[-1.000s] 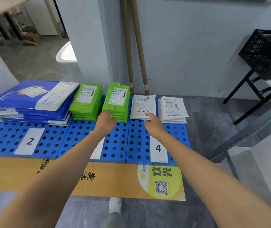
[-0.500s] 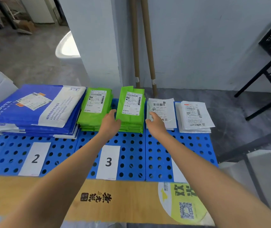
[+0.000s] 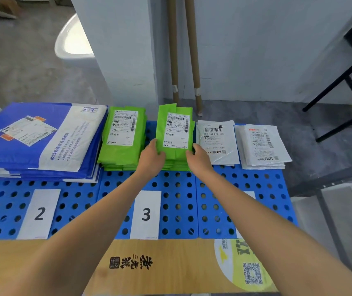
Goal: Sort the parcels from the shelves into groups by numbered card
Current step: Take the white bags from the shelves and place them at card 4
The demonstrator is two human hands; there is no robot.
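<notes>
A blue perforated board point(image 3: 177, 201) carries white cards numbered 2 point(image 3: 39, 213) and 3 point(image 3: 146, 214); a third card is mostly hidden under my right forearm. Behind card 3 stand two stacks of green parcels. My left hand point(image 3: 151, 159) and my right hand point(image 3: 199, 160) grip the near corners of the right green stack point(image 3: 176, 133), one on each side. The left green stack point(image 3: 123, 137) lies beside it. A pile of blue mailers point(image 3: 36, 137) sits behind card 2. Two piles of white parcels point(image 3: 215, 139) point(image 3: 262, 146) lie at the right.
A cardboard sheet point(image 3: 149, 265) with print and a QR sticker fronts the board. Two brown tubes point(image 3: 183, 52) lean against the grey wall behind. A black metal stand point(image 3: 346, 86) with a crate is at the right. A white pillar point(image 3: 115, 50) rises behind the green stacks.
My right hand left the white parcel pile and moved left onto the right green stack. My left hand shifted up against that stack's left corner. The view moved closer.
</notes>
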